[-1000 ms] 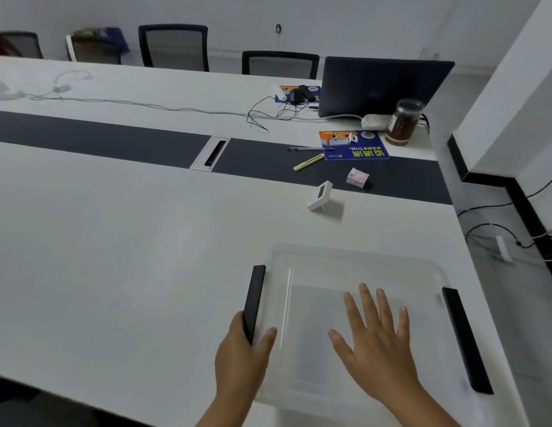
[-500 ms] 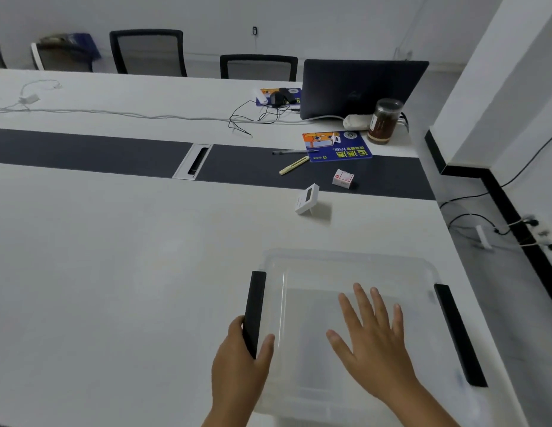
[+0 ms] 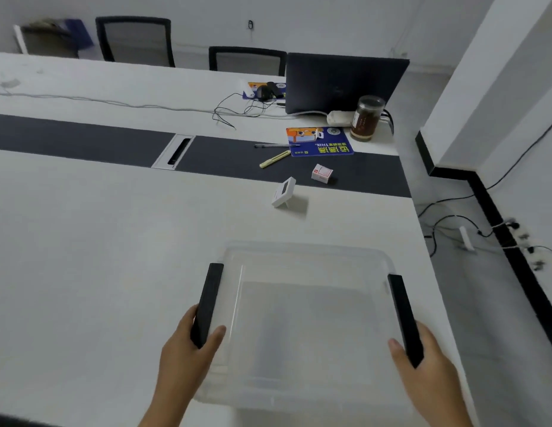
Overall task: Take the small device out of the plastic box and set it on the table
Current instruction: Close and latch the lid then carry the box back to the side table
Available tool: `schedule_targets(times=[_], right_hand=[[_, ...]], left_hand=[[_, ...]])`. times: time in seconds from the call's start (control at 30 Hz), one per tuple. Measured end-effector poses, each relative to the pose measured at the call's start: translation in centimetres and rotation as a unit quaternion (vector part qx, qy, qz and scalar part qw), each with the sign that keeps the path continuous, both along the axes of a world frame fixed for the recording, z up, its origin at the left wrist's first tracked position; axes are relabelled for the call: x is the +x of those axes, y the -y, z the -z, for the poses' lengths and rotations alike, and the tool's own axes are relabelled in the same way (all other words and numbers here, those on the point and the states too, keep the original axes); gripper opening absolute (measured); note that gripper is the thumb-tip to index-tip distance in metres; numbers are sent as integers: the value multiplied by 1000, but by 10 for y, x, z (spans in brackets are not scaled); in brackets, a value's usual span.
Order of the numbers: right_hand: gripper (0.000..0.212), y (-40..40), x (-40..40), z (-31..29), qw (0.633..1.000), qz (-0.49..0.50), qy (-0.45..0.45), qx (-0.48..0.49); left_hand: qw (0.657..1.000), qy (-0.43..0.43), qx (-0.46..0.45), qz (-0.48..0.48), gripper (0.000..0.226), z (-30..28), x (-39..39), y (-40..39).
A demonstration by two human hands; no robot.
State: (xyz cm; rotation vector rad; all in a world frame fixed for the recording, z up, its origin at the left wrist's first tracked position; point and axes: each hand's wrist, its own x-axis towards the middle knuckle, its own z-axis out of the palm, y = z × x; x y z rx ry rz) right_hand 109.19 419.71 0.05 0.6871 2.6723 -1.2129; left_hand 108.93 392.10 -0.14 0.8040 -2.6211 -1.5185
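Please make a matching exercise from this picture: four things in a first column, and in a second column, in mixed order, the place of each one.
Column 1
1. small white device
2. brown jar
3. left hand
4. yellow pen

Column 2
A. on the dark strip of the table
B. at the left black handle of the plastic box
C. propped on the white table, beyond the box
D. beside the laptop

Pairs: 1-C, 2-D, 3-B, 4-A
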Motion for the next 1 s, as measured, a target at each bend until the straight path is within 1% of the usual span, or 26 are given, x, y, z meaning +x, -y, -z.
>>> schedule_targets(times=[0.1, 0.17, 0.23, 0.33, 0.4, 0.47, 0.53, 0.6, 0.7, 0.77, 0.83, 0.9, 1.0], right_hand=[[52, -6, -3, -2, 998, -44, -33, -16], [53, -10, -3, -6, 992, -111, -54, -23], [52, -14, -3, -11, 979, -188, -69, -31], [51, -8, 17, -22, 945, -313, -72, -54], [50, 0, 39, -25, 922, -376, -61, -70], [51, 12, 73, -23, 891, -444, -44, -86], [54, 25, 105, -18, 860, -500, -20, -98], [53, 43, 143, -12, 818, -568, 4, -98], [55, 76, 200, -6, 758, -648, 1, -82], [57, 101, 254, 1, 715, -694, 13, -81], [57, 113, 289, 5, 697, -712, 25, -76], [55, 129, 343, 15, 681, -729, 29, -68], [51, 153, 422, 29, 674, -733, 60, -63]], left_hand=[[997, -10, -2, -78, 42, -2, 31, -8], [988, -5, 4, -154, 46, -5, 68, -23], [971, 1, 20, -238, 52, -7, 109, -42], [924, 2, 58, -378, 57, -18, 185, -75], [891, 15, 47, -451, 57, -18, 236, -93], [857, 19, 27, -514, 53, -20, 293, -111], [829, 16, 14, -559, 48, -16, 343, -124], [796, 28, 10, -604, 44, -9, 399, -142], [740, 29, 15, -671, 45, 6, 474, -158], [699, 35, 18, -714, 44, 16, 531, -169], [678, 48, 35, -733, 44, 23, 562, -173], [651, 59, 61, -755, 49, 30, 613, -172], [628, 69, 86, -770, 56, 40, 691, -160]])
